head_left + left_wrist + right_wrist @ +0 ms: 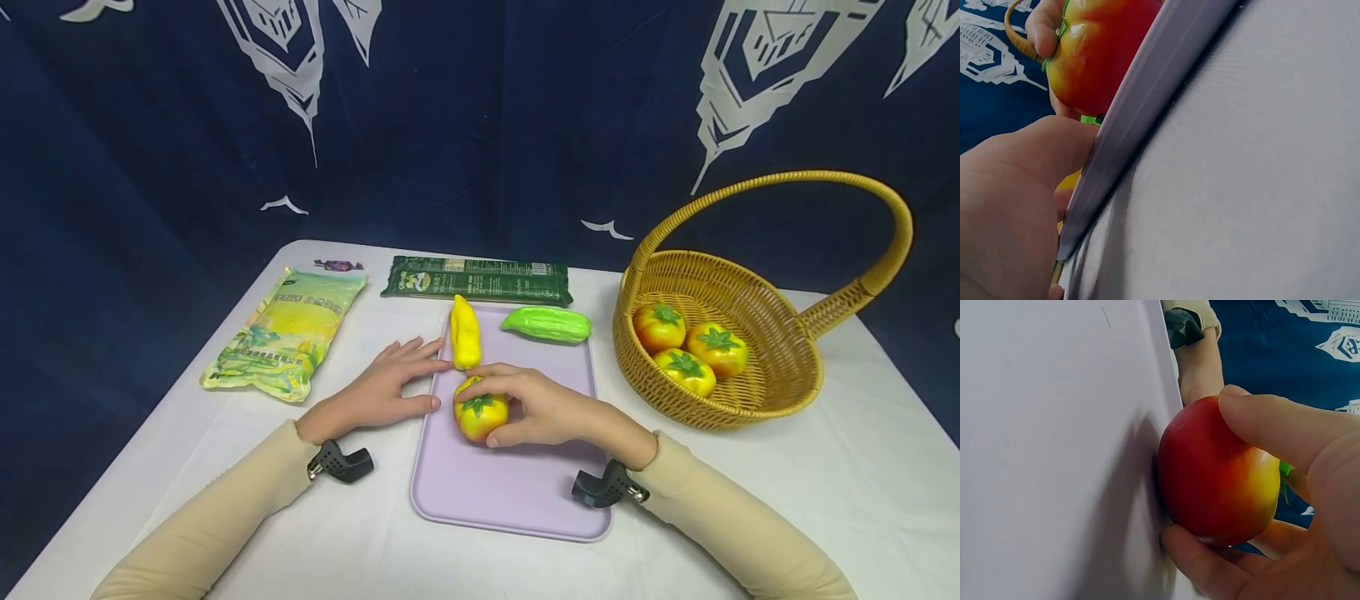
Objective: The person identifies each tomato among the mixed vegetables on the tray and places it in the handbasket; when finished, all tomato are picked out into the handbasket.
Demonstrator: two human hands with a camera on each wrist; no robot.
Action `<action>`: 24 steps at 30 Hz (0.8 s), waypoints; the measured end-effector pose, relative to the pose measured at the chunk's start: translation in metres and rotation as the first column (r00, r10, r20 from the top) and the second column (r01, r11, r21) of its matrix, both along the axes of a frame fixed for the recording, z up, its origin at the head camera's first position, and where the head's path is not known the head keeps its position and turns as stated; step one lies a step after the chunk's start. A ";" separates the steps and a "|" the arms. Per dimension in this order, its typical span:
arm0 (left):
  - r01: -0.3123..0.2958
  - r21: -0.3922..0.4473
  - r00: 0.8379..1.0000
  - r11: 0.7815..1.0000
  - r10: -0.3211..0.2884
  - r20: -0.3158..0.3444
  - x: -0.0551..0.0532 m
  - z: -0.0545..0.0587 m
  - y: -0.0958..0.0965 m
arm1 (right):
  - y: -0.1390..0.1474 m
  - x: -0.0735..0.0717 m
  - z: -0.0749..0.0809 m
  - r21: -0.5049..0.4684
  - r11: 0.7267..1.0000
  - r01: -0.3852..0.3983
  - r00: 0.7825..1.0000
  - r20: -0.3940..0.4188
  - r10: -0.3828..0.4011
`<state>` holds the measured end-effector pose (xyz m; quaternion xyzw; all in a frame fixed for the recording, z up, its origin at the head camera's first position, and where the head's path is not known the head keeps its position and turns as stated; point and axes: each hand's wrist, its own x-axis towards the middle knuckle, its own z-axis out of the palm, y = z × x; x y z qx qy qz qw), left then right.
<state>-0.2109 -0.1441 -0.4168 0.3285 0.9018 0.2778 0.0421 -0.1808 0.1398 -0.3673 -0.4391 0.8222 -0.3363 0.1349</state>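
Observation:
My right hand [543, 406] grips a red-and-yellow tomato [480, 417] with a green leafy top, over the left part of a lilac tray [510, 492]. In the right wrist view, the thumb and fingers curl round the tomato [1216, 481], close above the tray's surface. At the tray's left edge lies my left hand [386, 392], palm down with fingers spread and nothing held. Its fingertips are beside the base of a long yellow pepper-like vegetable [466, 335] on the tray. A long light-green ridged vegetable [547, 324] lies across the tray's far right end.
Right of the tray stands a wicker basket [780, 383] with a tall handle, holding 3 similar tomatoes [717, 348]. A yellow-green food bag [288, 333] lies at left, a purple wrapped candy [338, 265] behind it. Behind the tray is a dark green packet [480, 279].

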 end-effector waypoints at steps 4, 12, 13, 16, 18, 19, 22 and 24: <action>0.001 -0.001 1.000 1.000 -0.001 -0.004 0.001 0.002 0.000 | 0.000 0.000 0.000 -0.004 1.000 -0.002 1.000 -0.012 0.002; 0.003 0.001 1.000 1.000 -0.003 -0.007 0.001 0.001 -0.001 | -0.001 0.000 -0.001 -0.009 1.000 -0.006 1.000 -0.026 0.006; 0.005 0.003 1.000 1.000 -0.004 -0.008 0.001 0.001 0.000 | 0.000 0.000 -0.001 -0.011 1.000 -0.007 1.000 -0.026 0.006; 0.007 0.004 1.000 1.000 -0.007 -0.007 0.001 0.002 0.000 | 0.001 0.000 -0.002 -0.017 1.000 -0.004 1.000 -0.023 0.004; 0.010 0.003 1.000 1.000 -0.010 -0.012 0.001 0.003 0.001 | 0.001 0.000 -0.002 -0.020 1.000 -0.006 1.000 -0.030 0.005; 0.011 0.004 1.000 1.000 -0.011 -0.017 0.001 0.003 0.001 | 0.001 0.000 -0.002 -0.021 1.000 -0.005 0.999 -0.033 0.004; 0.013 0.008 1.000 1.000 -0.013 -0.025 0.002 0.003 0.001 | 0.001 0.001 -0.002 -0.019 1.000 -0.003 0.999 -0.044 0.002; 0.013 0.010 0.999 1.000 -0.012 -0.030 0.002 0.002 0.000 | 0.001 0.002 -0.002 -0.016 1.000 -0.001 0.999 -0.054 0.000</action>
